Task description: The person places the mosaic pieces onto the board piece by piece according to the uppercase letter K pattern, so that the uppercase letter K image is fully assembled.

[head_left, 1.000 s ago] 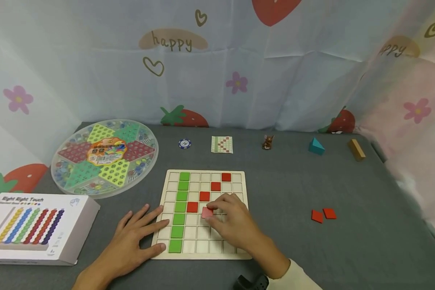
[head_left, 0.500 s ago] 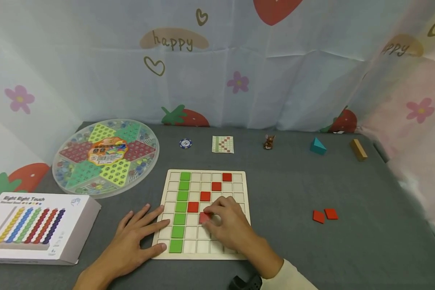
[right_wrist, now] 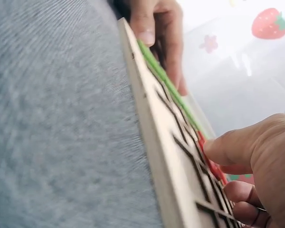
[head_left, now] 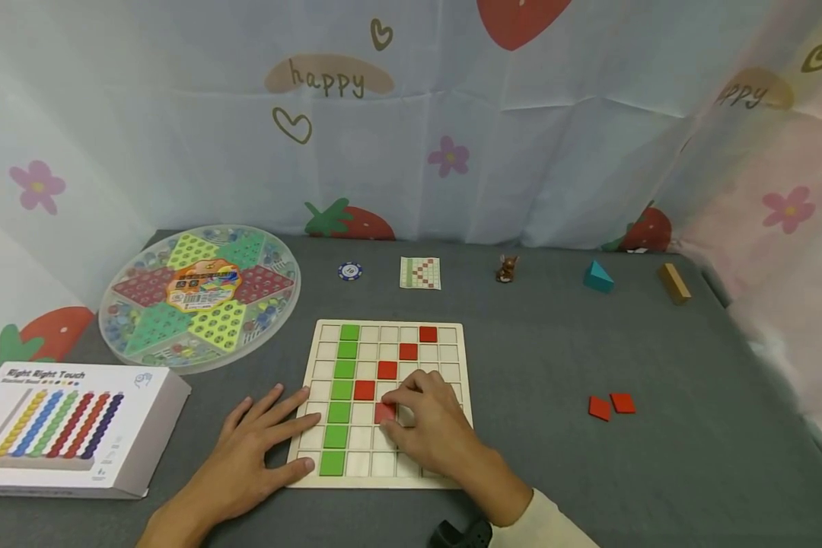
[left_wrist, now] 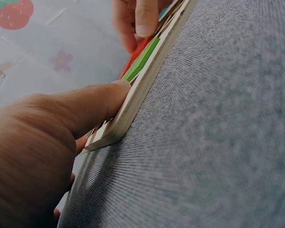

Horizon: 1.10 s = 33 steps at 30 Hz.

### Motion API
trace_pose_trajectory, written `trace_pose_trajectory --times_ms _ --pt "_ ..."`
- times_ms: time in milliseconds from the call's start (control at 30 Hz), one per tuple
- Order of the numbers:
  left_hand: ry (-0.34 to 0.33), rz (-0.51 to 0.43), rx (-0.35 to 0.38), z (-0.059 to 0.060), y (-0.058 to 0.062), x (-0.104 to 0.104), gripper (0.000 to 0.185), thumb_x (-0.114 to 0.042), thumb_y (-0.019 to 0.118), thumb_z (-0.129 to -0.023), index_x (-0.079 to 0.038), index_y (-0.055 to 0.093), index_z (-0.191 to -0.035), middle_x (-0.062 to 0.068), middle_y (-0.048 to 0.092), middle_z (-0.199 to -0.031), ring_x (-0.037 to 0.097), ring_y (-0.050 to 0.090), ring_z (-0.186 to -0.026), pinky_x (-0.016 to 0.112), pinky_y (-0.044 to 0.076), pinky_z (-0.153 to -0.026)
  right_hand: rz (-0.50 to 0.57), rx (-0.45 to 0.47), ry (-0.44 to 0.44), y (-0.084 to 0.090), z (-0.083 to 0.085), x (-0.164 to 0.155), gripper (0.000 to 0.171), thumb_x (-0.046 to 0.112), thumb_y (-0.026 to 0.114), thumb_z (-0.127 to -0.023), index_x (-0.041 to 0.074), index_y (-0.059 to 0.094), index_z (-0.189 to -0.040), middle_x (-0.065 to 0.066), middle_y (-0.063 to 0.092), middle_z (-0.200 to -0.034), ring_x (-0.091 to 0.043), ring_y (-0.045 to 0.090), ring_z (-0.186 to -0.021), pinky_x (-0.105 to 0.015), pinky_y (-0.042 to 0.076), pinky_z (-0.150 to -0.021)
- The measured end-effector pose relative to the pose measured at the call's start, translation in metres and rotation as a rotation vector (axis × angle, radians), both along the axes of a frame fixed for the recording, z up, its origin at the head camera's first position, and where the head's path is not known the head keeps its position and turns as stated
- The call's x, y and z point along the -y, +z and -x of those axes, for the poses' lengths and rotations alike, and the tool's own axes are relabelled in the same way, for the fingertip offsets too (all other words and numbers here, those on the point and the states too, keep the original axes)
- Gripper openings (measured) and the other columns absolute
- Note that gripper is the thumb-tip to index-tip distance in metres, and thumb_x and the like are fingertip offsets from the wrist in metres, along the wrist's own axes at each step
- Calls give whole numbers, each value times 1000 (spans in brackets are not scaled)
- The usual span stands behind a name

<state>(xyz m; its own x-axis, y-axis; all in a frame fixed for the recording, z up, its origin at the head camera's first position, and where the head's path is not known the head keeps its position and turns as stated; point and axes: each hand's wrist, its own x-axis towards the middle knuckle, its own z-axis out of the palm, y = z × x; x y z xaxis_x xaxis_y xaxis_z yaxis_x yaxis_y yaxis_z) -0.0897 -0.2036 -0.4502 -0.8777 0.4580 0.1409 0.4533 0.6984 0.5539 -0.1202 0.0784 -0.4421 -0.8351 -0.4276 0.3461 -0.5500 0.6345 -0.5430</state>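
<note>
A wooden grid board (head_left: 457, 358) lies on the grey table. It carries a column of green tiles (head_left: 342, 394) and a diagonal of red tiles (head_left: 407, 352). My right hand (head_left: 400, 415) pinches another red tile (head_left: 384, 412) between thumb and fingers, low over a cell just below that diagonal. My left hand (head_left: 293, 432) lies flat, fingers spread, touching the board's left edge. In the left wrist view my thumb (left_wrist: 97, 102) presses the board's rim (left_wrist: 133, 102). In the right wrist view, the red tile (right_wrist: 211, 165) sits under my thumb (right_wrist: 232, 145).
Two loose red tiles (head_left: 610, 406) lie to the right of the board. A round marble game (head_left: 199, 293) and a white box (head_left: 68, 426) are on the left. Along the back are a chip (head_left: 348, 271), pattern card (head_left: 420, 272), figurine (head_left: 505, 269), teal wedge (head_left: 597, 277) and wooden block (head_left: 675, 283).
My right hand has shifted slightly left and down, bringing the red tile from a tilted hold to lie nearly flat over the cell. The left hand has stayed put.
</note>
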Motion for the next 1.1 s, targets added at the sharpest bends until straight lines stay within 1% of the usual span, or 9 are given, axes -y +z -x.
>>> trace_pose_trajectory --times_ms 133,267,400,500,600,700,867,967,1100 --pt "1 5 2 0 1 0 55 -49 68 -86 -22 62 -133 1 40 -150 37 25 -139 63 10 -104 41 37 -13 9 -1 -4 26 15 79 -78 11 75 -104 2 55 -95 -14 44 -86 -30 41 -72" --pt "1 9 14 0 1 0 55 -50 68 -86 -23 62 -134 1 39 -150 37 25 -139 63 9 -104 118 27 -22 28 -1 -16 31 13 78 -78 8 73 -109 1 57 -99 -15 48 -91 -33 43 -74" --pt "2 5 19 0 2 1 55 -50 68 -86 -23 62 -134 1 39 -150 37 24 -139 63 8 -104 192 -19 -30 53 -3 -38 38 12 79 -80 10 70 -116 3 57 -105 -16 50 -97 -38 45 -76" --pt "1 0 19 0 3 0 55 -50 68 -86 -23 62 -134 1 39 -150 37 24 -139 63 8 -104 223 -62 -38 69 -7 -57 41 10 79 -80 10 68 -119 3 57 -109 -17 49 -99 -41 45 -77" --pt "-1 -2 25 -1 2 0 55 -50 68 -86 -22 62 -133 1 39 -150 37 24 -139 63 8 -104 245 -108 -39 80 -11 -78 44 6 79 -80 9 67 -121 1 57 -112 -17 49 -103 -44 44 -82" --pt "1 -1 26 -1 1 -1 55 -50 69 -86 -22 62 -133 1 39 -150 37 24 -139 63 8 -104 258 -136 -44 89 -15 -99 50 2 79 -78 9 64 -126 -1 56 -114 -18 49 -106 -40 42 -86" --pt "4 -1 26 0 -1 -1 55 -51 68 -86 -23 62 -133 1 39 -150 36 24 -140 63 8 -104 253 -176 -62 90 -19 -138 63 -6 79 -72 3 60 -131 -7 55 -118 -18 47 -105 -29 36 -84" --pt "7 2 29 0 -1 0 55 -51 68 -86 -23 62 -134 1 39 -150 36 24 -140 62 8 -105 226 -198 -90 83 -19 -162 66 -7 80 -69 1 59 -131 -8 54 -120 -16 45 -107 -27 35 -86" --pt "10 6 28 0 0 1 56 -51 67 -86 -23 62 -134 1 39 -150 36 24 -140 62 8 -105 200 -197 -119 70 -16 -188 68 -11 80 -66 0 59 -130 -11 53 -120 -14 43 -111 -25 34 -89"
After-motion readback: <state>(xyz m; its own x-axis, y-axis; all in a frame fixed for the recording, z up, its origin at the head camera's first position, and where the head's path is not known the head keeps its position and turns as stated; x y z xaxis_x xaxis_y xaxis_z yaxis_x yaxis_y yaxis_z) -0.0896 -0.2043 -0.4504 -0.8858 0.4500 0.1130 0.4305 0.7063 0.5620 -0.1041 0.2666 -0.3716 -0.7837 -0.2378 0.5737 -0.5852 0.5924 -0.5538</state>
